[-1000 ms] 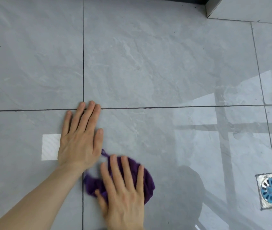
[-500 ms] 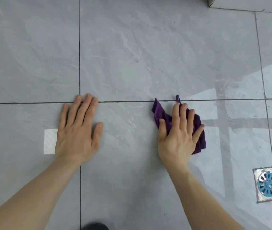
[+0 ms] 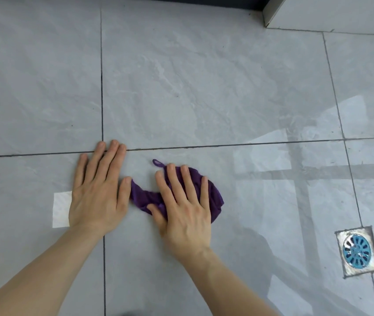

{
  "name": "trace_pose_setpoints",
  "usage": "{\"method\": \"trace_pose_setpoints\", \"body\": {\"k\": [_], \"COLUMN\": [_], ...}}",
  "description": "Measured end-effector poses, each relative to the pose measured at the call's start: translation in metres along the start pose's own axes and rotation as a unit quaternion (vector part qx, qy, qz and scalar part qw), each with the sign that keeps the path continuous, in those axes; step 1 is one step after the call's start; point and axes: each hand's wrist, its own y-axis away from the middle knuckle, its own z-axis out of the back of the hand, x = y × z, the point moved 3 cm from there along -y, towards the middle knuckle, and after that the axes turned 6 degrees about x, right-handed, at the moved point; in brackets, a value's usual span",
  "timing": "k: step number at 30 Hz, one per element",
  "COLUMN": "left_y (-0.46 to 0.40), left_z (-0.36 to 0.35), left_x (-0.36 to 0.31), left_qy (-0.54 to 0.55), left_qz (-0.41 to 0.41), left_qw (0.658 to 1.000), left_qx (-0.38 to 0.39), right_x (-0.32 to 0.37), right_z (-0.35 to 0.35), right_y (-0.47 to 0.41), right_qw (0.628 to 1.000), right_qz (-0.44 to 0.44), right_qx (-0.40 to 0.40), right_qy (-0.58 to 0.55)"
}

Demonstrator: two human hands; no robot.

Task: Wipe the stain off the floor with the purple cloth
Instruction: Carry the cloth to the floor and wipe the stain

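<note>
Left hand [image 3: 97,192], fingers spread, lies flat on the tiled floor [image 3: 204,87], grasping nothing; a pale patch [image 3: 61,209] sits just left of it. Right hand [image 3: 184,208], open and flat, presses the purple cloth [image 3: 213,197] to the floor rather than gripping it. The cloth's long axis runs left to right, its tail touching the left thumb and a small loop [image 3: 157,162] pointing away from the person. No stain is discernible. Drain [image 3: 356,251] lies well apart, right.

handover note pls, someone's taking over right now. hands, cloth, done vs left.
Left hand: flat on the floor, fingers spread, bracing, holding nothing.
Right hand: palm down, pressing the purple cloth onto the tile.
Cloth is bunched, its tail reaching the left thumb.
Done: wiping is under way.
Left: no stain visible around the cloth; lift it and check underneath.
</note>
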Motion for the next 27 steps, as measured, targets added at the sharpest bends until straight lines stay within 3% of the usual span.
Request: {"method": "trace_pose_setpoints", "body": {"k": [6,8,11,13,17,20,27], "left_y": [0.002,0.000,-0.003,0.003,0.018,0.025,0.038], "left_z": [0.004,0.009,0.025,0.036,0.037,0.025,0.014], "left_x": [0.002,0.003,-0.005,-0.028,-0.075,-0.078,-0.079], "left_qy": [0.029,0.095,0.207,0.182,0.065,0.029,-0.030], "left_qz": [-0.012,-0.002,0.008,-0.079,-0.249,-0.259,-0.236], "left_qw": [0.999,0.995,0.978,0.979,0.952,0.945,0.965], "left_qx": [0.031,0.029,0.029,0.044,0.166,0.198,0.113], "right_x": [-0.015,-0.031,-0.047,-0.048,-0.051,-0.056,-0.055], "right_z": [0.033,0.046,0.051,0.048,0.041,0.039,0.042], "right_y": [0.012,0.024,0.036,0.038,0.033,0.031,0.034], "right_qw": [0.985,0.983,0.989,0.992,0.996,0.995,0.994], "right_qz": [0.003,-0.029,-0.022,0.015,0.035,0.014,0.045], "right_qx": [-0.034,-0.071,-0.052,-0.025,0.004,0.020,-0.007], "right_qy": [-0.170,-0.167,-0.137,-0.121,-0.083,-0.101,-0.098]}}
